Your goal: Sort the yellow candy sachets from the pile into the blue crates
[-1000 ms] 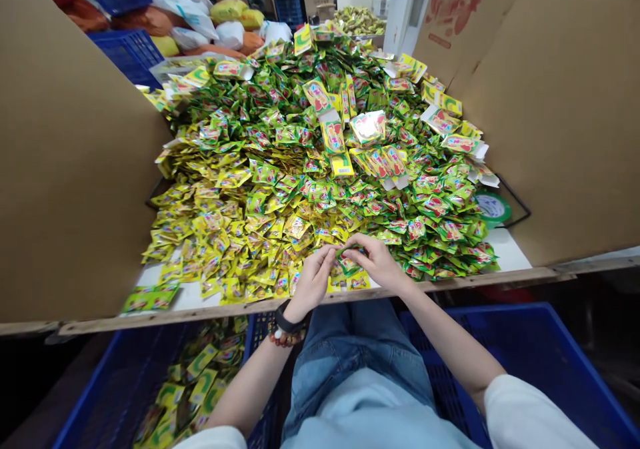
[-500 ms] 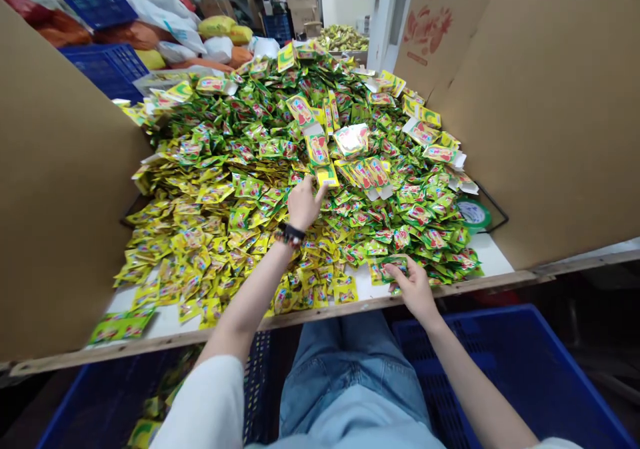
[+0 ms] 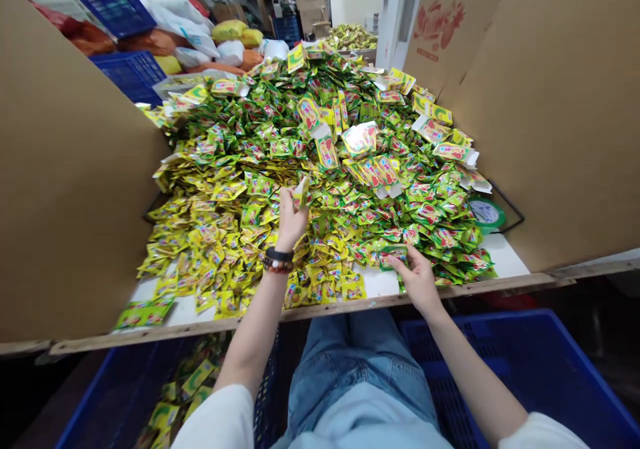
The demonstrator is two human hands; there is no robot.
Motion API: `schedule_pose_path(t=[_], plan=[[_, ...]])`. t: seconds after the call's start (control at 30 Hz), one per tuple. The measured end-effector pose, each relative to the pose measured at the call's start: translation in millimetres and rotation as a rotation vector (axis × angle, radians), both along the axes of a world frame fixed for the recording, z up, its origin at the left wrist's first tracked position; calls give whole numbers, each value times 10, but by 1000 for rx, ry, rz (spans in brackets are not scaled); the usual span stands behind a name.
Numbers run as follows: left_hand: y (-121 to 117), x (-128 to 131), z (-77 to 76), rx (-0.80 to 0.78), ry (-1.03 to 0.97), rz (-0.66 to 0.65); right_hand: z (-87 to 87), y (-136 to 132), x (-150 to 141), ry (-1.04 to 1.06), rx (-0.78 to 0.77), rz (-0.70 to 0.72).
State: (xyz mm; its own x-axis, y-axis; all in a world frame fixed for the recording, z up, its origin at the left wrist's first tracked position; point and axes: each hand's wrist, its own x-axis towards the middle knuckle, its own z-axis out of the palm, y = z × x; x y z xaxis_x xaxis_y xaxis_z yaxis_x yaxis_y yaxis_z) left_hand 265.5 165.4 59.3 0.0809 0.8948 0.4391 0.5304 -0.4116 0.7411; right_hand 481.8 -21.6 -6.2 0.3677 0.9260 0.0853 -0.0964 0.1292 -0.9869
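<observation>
A wide heap of small candy packets (image 3: pixel 200 216) covers the table, mostly yellow at the left front and green at the right. My left hand (image 3: pixel 293 221), with a dark band and beads at the wrist, is closed on a small yellow box (image 3: pixel 301 192) with a white end, held over the middle of the heap. At the front edge, my right hand (image 3: pixel 419 277) pinches green packets (image 3: pixel 393 257) between thumb and fingers. Several flat printed boxes (image 3: pixel 375 172) lie on the heap beyond both hands.
Cardboard walls (image 3: pixel 550 116) stand on both sides. A roll of green tape (image 3: pixel 486 214) lies at the right. Below the table's wooden edge (image 3: pixel 320 310) are a blue crate (image 3: pixel 530 349) at the right and another crate (image 3: pixel 105 396) holding packets and boxes at the left.
My left hand has picked up the yellow box from the heap and drawn it left and towards me. My right hand stays near the front edge with the green packets.
</observation>
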Motion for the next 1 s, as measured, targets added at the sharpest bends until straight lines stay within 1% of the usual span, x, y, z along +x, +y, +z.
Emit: schedule_pose_path(t=[0.03,0.1,0.17,0.23,0.33,0.43,0.5,0.57,0.63,0.73,0.8,0.9,1.0], plan=[[-179,-40,-27,48,37,-60,82,53,-44,32,42,-14],[-534,-54,-102,118,180,-149,266,165,-164,103,151,-33],[-841,-22,-190,181,335,-179,440,269,-290,138,254,-13],[-1064,4,-277,211,416,-172,564,346,-372,91,304,45],[-1251,-4,-398,170,375,-150,636,397,-344,-122,261,171],[-1367,5,-543,133,313,-119,651,392,-202,-407,142,327],[-1450,62,-664,121,294,-97,663,371,-143,-633,72,377],[-1537,151,-790,100,270,-68,663,340,-164,-858,24,358],[-1615,238,-908,62,228,-34,627,294,-263,-1007,-9,283],[-1690,299,-1055,24,152,-1,505,195,-460,-1100,5,142],[-1718,287,-1135,23,120,7,411,120,-557,-1114,53,96],[-1745,232,-1224,35,100,25,322,31,-616,-1115,111,109],[-1760,193,-1262,21,79,30,302,-17,-618,-1100,159,146]])
